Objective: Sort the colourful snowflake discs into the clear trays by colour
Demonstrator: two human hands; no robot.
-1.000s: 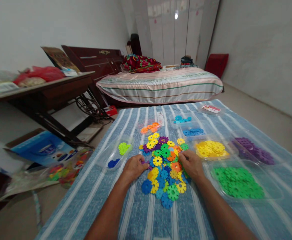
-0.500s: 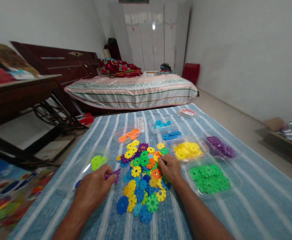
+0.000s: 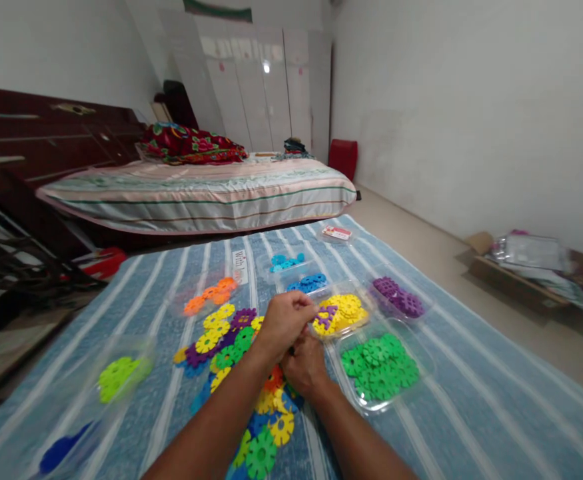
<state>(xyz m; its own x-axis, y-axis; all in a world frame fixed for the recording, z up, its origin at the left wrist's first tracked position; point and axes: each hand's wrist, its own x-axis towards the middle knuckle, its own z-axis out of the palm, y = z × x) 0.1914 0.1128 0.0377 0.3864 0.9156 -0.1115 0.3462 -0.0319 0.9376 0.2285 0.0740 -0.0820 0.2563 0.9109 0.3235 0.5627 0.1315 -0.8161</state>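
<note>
My left hand (image 3: 284,321) reaches across to the right and pinches a purple snowflake-shaped plastic disc (image 3: 325,319). That disc hangs over the clear tray of yellow discs (image 3: 348,310). My right hand (image 3: 305,363) lies just below and partly behind the left one, at the right edge of a mixed pile of discs (image 3: 228,353). Its fingers look curled, and their tips are hidden, so what they hold cannot be seen. Both forearms cover part of the pile, which has yellow, green, blue, orange and purple discs.
Clear trays hold green discs (image 3: 381,367), purple discs (image 3: 398,297), blue discs (image 3: 308,283), light blue discs (image 3: 286,262), orange discs (image 3: 211,295) and lime discs (image 3: 118,378). A striped cloth (image 3: 471,427) covers the surface. Beyond stands a bed (image 3: 211,193); a cardboard box (image 3: 516,280) sits right.
My left hand has carried the purple disc from the left of the pile across to the yellow tray, crossing above my right hand. The view has turned to the right.
</note>
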